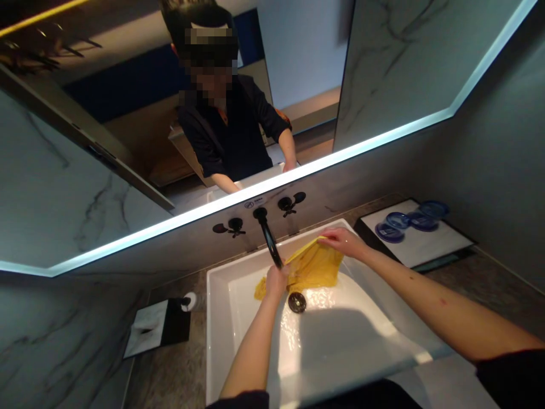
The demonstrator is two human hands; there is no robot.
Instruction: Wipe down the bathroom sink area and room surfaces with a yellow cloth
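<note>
We held a yellow cloth (313,268) spread over the far part of the white sink (340,341), beneath the black spout (269,238), our left hand (276,282) clenched on its left end and our right hand (343,241) pinching its far right corner. A small sticker (249,204) sat on the wall above the spout, its writing too small to read. On the worktop (179,375), blue round lids (406,221) lay on a white tray (419,241) to the far right, well apart from the sink.

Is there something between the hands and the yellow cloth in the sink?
No. Both hands already hold the cloth: the left hand at its lower left part, the right hand at its upper right corner. The black spout hangs just above the left hand, but does not separate them.
</note>
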